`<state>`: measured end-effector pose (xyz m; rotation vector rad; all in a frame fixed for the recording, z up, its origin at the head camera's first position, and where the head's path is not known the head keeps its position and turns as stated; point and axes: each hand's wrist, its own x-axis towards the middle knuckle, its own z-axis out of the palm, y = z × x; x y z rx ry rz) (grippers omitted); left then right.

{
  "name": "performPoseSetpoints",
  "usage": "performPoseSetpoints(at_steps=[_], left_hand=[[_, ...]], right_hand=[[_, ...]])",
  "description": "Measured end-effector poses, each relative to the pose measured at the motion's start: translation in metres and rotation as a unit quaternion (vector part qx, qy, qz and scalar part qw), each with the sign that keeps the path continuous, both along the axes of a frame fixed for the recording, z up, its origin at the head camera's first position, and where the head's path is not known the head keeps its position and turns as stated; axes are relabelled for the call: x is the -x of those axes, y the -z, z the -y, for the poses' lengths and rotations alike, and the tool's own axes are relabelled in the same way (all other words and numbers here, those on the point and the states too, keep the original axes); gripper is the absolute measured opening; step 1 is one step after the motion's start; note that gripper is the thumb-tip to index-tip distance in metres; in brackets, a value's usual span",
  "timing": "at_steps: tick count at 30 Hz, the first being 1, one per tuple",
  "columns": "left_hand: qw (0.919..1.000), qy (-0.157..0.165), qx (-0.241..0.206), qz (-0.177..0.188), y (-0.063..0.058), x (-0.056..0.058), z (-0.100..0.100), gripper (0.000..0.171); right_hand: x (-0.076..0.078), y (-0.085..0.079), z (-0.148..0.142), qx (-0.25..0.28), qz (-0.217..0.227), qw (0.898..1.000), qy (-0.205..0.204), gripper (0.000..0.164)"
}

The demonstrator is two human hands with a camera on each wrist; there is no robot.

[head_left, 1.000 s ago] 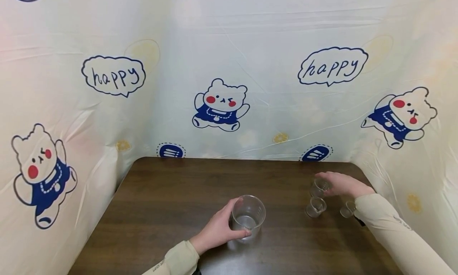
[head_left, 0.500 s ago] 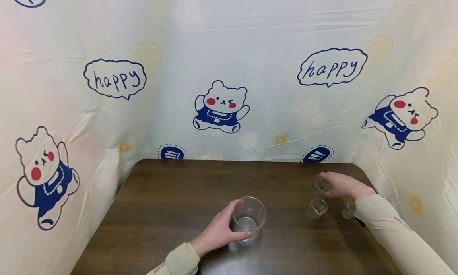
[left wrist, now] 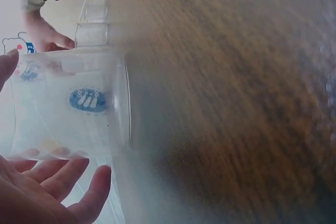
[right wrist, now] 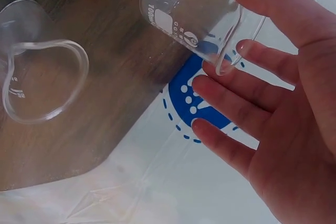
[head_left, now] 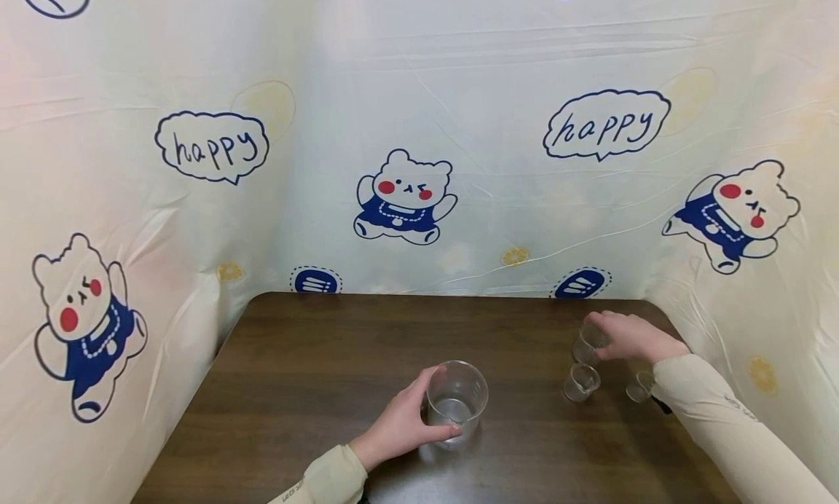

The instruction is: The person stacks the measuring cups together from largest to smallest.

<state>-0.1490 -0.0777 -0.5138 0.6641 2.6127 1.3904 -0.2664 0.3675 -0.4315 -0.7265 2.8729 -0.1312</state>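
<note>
My left hand [head_left: 400, 425] grips the side of a large clear glass beaker [head_left: 473, 398], thumb in front and fingers on the far side. The beaker stands upright on the table, with its spout towards me. At the right, my right hand [head_left: 634, 336] pinches a smaller glass beaker [head_left: 585, 346] near its rim between thumb and fingers. That beaker [right wrist: 184, 11] bears white print reading 100 in the right wrist view. Just in front of it stands a still smaller beaker [head_left: 580, 386]. The smallest beaker [head_left: 639, 389] is partly hidden by the right sleeve.
The dark brown wooden table [head_left: 314, 358] has rounded back corners. A pale printed curtain [head_left: 498, 111] encloses it at the back and both sides. The right forearm [head_left: 721, 416] reaches across the table's right edge.
The right hand and its beaker have risen very slightly relative to the small beakers. My left hand stays on the large beaker. The head view has tilted a little.
</note>
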Motion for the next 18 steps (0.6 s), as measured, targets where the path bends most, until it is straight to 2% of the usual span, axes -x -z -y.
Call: performPoseSetpoints(at_steps=[11,18], left_hand=[[0.9999,0.006,-0.007,-0.005,0.001,0.001,0.001,0.090],[1.0000,0.006,-0.003,-0.002,0.001,0.000,0.001,0.091]], right_hand=[[-0.001,-0.011,0.003,-0.008,-0.037,0.999,-0.005,0.049],[-0.004,-0.024,0.006,0.000,-0.019,1.000,0.004,0.051]])
